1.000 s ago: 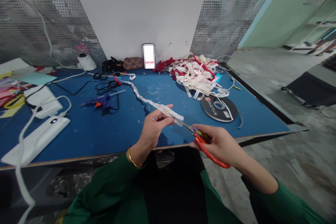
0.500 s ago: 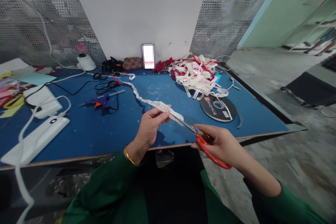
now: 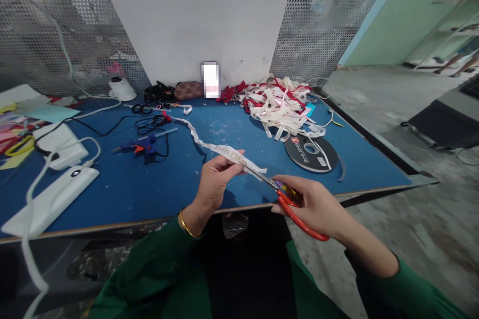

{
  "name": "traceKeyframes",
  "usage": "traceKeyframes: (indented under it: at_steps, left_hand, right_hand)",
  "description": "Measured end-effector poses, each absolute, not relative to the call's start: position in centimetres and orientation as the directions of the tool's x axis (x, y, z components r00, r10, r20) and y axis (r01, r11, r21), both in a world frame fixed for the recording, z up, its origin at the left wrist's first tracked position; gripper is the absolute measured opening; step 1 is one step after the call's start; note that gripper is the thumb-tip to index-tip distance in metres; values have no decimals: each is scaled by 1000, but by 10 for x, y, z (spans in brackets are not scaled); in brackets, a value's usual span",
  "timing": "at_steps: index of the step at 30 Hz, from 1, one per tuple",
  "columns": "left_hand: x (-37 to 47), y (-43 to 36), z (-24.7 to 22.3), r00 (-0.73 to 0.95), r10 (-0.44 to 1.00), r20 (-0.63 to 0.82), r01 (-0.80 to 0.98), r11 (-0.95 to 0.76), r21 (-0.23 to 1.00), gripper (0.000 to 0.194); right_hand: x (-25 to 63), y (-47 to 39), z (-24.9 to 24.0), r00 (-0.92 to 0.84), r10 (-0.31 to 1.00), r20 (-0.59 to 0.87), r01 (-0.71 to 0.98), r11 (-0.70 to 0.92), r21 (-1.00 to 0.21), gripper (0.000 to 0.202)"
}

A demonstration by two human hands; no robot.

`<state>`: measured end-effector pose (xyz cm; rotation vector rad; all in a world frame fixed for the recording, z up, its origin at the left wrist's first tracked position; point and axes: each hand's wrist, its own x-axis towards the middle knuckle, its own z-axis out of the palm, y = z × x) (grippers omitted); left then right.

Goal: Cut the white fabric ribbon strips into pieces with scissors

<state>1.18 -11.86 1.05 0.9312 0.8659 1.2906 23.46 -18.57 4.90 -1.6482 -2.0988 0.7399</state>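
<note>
**Left hand [image 3: 214, 179] pinches a white ribbon [image 3: 224, 151]; right hand [image 3: 314, 204] grips red-handled scissors [image 3: 304, 226]**

In the head view, the left hand is narrowed to a pinch, thumb and fingers pressed on the white ribbon near its close end. The ribbon, which carries gold-toned lettering, passes over the fingertips. Its short free end sticks out to the right of them, towards the right hand, while the longer part runs away to the far left in a wavy line over the blue table [image 3: 179, 179], as far as the black cords [image 3: 151, 122].

The right hand is closed around the red-handled scissors, fingers at the handles. The blades point left and reach the ribbon's free end, their tips close to the left thumb; how far apart they stand is too small to tell. The right hand itself is apart from the ribbon, with the blades between. Something small, purple and yellow, shows beside its fingers.

Beyond the right hand, a black reel [image 3: 305, 159] lies flat, and just behind it is a tangled heap of white and red ribbons [image 3: 277, 104]. A blue glue gun [image 3: 145, 143] lies to the left of the ribbon. At the back, a lit phone [image 3: 211, 79] stands upright in front of a white board [image 3: 202, 15], beside a brown checked pouch [image 3: 187, 90].
</note>
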Motion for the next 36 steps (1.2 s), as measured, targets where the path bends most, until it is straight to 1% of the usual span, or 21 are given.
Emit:
traceKeyframes:
  at_steps: [5, 10, 14, 16, 20, 24, 30, 36]
  left_hand:
    - [13, -120, 10, 88, 996, -1, -386, 35, 922, 18]
    - [12, -120, 9, 91, 996, 16, -382, 20, 924, 15]
    - [12, -120, 9, 94, 995, 17, -378, 20, 925, 13]
    - [12, -120, 10, 103, 995, 8, -373, 31, 927, 18]
    - [14, -122, 10, 156, 987, -29, -345, 82, 935, 36]
    - [14, -123, 10, 174, 984, -42, -345, 101, 933, 38]
    - [13, -121, 7, 179, 983, -39, -335, 98, 937, 40]
    - [7, -121, 9, 250, 968, -31, -316, 111, 942, 37]
  right_hand:
    - [235, -186, 46, -233, 972, -32, 747, 158, -646, 57]
    - [236, -187, 42, -266, 963, -50, 707, 159, -689, 45]
    - [236, -187, 42, -284, 957, -65, 703, 162, -693, 44]
    - [235, -187, 43, -278, 958, -71, 713, 156, -683, 48]
    - [232, -185, 46, -268, 960, -81, 726, 146, -672, 55]
    - [232, -184, 48, -274, 957, -98, 721, 137, -679, 52]
    - [234, -185, 44, -300, 952, -58, 683, 172, -710, 41]
    - [239, -188, 40, -302, 953, -36, 675, 187, -714, 39]
